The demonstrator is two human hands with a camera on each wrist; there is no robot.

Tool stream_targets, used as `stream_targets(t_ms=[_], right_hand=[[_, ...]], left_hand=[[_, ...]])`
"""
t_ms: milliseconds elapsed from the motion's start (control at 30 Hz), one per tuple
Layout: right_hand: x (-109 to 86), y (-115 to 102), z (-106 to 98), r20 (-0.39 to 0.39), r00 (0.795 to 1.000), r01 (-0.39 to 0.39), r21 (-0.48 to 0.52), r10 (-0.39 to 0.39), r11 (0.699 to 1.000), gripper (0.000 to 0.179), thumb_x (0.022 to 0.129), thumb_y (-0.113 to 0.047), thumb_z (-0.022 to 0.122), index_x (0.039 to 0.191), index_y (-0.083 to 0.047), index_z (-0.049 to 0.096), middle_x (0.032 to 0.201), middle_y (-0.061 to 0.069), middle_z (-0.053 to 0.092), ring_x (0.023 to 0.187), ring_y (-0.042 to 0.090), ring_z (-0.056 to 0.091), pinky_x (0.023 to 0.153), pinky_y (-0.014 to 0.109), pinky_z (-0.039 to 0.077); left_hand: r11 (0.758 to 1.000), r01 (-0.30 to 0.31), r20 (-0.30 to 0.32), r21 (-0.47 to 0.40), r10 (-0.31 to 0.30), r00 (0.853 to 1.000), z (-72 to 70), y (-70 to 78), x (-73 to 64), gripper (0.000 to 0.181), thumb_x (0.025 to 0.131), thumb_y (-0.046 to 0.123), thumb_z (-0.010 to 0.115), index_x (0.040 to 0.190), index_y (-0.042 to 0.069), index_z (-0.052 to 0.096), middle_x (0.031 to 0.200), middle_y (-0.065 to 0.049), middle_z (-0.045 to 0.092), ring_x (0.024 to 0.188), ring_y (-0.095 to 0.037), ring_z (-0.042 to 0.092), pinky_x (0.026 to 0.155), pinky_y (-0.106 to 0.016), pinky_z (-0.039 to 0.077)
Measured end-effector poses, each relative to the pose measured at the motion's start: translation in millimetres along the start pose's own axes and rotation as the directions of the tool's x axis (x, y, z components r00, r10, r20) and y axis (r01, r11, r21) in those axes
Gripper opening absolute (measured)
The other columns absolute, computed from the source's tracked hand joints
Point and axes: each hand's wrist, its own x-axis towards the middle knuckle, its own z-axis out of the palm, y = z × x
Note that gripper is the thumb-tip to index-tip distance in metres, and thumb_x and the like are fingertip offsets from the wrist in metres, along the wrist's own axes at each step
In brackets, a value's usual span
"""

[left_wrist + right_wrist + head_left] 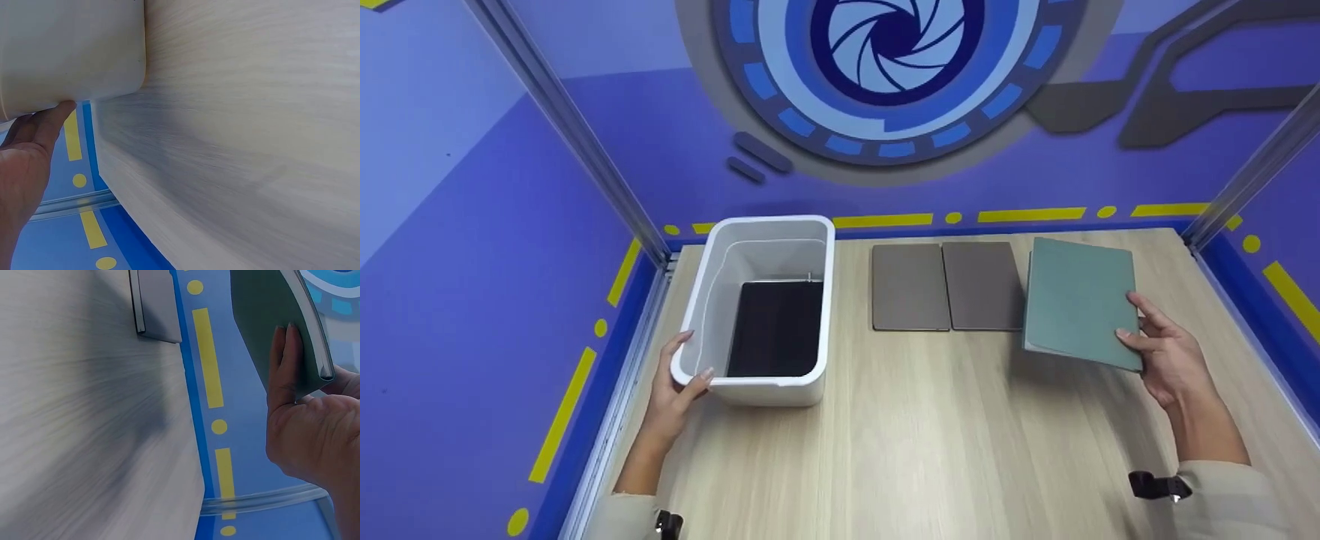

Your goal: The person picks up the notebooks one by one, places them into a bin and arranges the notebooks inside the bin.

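The left hand grips the bin at its near-left corner, thumb at the near rim and fingers along the left side. A black item lies flat on the bin's floor, to the right of this grip. Right of the bin, two brown books lie side by side on the table. Farther right, the right hand pinches the green book by its right edge near the lower corner: thumb over the front cover, fingers straight against the back. Most of the book extends leftward from the grip, tilted above the table.
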Motion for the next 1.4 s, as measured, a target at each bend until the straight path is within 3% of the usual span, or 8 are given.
stream_targets(t_ms=[300,600,833,1400], right_hand=[[-1.3,-2,12,0.017,1.0,0.007,0.021,-0.007,1.0,0.076,0.103,0.01,0.058,0.167,-0.024,0.038,0.121,-0.009,0.069,0.106,0.006,0.074,0.08,0.028,0.063],[3.1,-1,29,0.024,1.0,0.015,-0.053,-0.013,0.998,0.079,0.103,0.006,0.062,0.17,-0.019,0.028,0.124,-0.009,0.065,0.105,0.005,0.072,0.08,0.026,0.063],[6.4,1,44,0.002,1.0,0.012,-0.098,-0.011,0.995,0.08,0.101,0.003,0.066,0.169,-0.018,0.03,0.125,-0.006,0.059,0.107,0.002,0.069,0.083,0.024,0.062],[14.9,-3,76,0.027,0.999,-0.015,-0.176,0.02,0.984,0.083,0.102,-0.004,0.068,0.171,-0.017,0.024,0.134,-0.006,0.05,0.111,0.0,0.065,0.087,0.022,0.059]], left_hand=[[1.0,-0.008,0.009,-0.006,0.008,1.0,0.1,0.1,1.4,0.073,0.102,0.003,0.065,0.164,0.014,0.03,0.141,-0.018,0.042,0.1,-0.011,0.059,0.078,-0.022,0.057],[1.0,-0.011,0.005,-0.018,0.011,1.0,-1.0,-0.4,3.2,0.073,0.101,0.002,0.065,0.164,0.014,0.03,0.143,-0.017,0.041,0.102,-0.012,0.059,0.078,-0.023,0.058],[1.0,-0.017,0.006,0.005,0.017,1.0,-0.9,-0.2,4.8,0.073,0.102,0.005,0.065,0.165,0.016,0.03,0.146,-0.017,0.041,0.11,-0.015,0.056,0.082,-0.023,0.056],[1.0,-0.025,-0.003,0.003,0.025,1.0,0.5,-2.5,1.2,0.072,0.102,0.003,0.065,0.164,0.015,0.031,0.133,-0.015,0.044,0.101,-0.014,0.058,0.078,-0.025,0.057]])
